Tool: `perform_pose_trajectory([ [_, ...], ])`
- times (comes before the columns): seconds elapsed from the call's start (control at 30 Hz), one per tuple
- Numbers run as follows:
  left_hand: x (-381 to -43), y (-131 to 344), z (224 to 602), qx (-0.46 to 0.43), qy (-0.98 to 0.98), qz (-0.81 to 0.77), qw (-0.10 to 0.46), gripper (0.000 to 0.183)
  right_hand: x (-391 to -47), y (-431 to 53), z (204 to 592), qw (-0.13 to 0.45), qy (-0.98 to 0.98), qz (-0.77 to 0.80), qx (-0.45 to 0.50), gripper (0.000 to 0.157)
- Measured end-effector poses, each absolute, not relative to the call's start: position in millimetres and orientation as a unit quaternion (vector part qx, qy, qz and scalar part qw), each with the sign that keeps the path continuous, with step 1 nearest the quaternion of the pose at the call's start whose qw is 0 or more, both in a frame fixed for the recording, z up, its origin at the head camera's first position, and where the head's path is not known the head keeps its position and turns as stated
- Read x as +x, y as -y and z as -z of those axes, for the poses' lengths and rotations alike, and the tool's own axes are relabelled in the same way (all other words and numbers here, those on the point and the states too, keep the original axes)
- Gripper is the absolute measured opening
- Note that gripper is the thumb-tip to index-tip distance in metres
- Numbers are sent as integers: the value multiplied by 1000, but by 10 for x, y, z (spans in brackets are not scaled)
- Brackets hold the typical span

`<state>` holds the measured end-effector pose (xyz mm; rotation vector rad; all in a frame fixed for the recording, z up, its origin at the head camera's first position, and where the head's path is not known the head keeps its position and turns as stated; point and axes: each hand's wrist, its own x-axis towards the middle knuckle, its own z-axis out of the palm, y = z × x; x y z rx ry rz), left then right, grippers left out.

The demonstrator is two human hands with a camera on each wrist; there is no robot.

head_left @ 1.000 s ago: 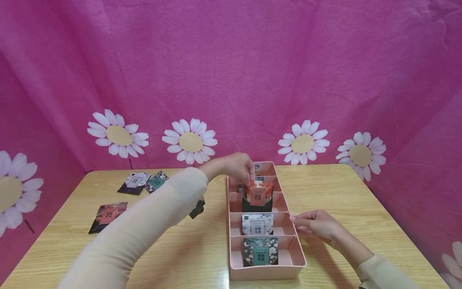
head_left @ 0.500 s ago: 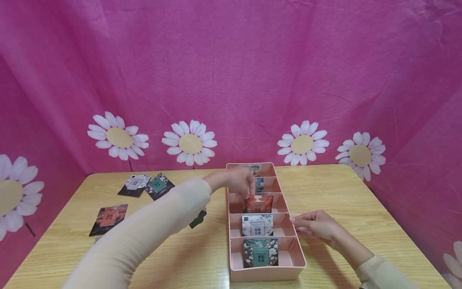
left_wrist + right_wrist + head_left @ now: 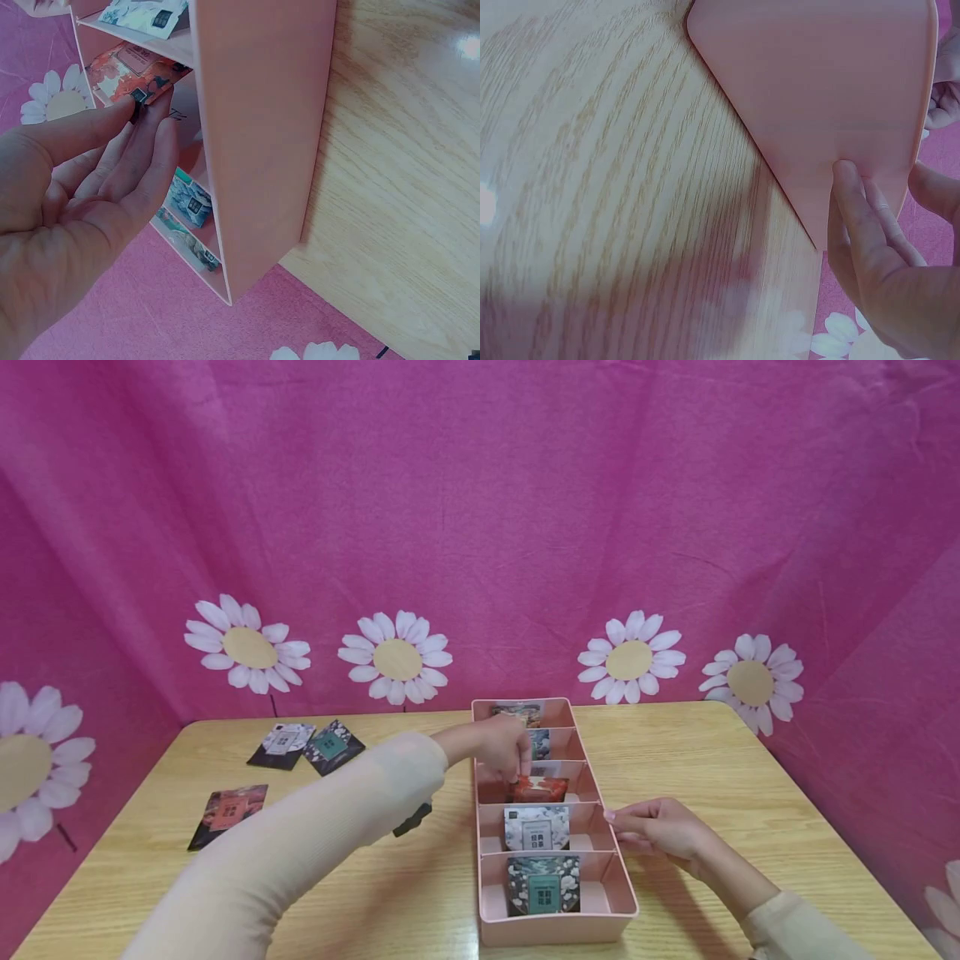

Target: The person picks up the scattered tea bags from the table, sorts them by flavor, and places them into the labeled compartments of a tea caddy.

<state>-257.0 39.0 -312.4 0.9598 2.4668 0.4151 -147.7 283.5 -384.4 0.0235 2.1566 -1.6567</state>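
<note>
Left wrist, red packet, pinched in grip

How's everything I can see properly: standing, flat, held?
Pink plastic divided box: upright, uncovered
Orange flowered packet: pinched by left hand
White flowered packet in box: standing
Dark green flowered packet in box: standing
White and black packet outside: lying flat
Dark green packet outside: lying flat
Red and black packet outside: lying flat
Right hand: touching box's outer side

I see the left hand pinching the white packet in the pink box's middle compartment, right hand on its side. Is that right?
Wrong packet: as the left wrist view shows, the left hand pinches the red packet. The rest stands: middle compartment, right hand on the side of the pink box.
</note>
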Motion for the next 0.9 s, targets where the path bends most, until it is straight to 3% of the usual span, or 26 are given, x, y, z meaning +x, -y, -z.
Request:
perform_pose_trajectory([
  [0.5,-2587,-200,2958,362,-899,-154,192,9,-1480,-2825,3853,212,-774,596,12,50],
  [0.9,-2447,495,2866,356,-904,-181,155,12,-1483,-2830,3852,214,-778,590,6,53],
])
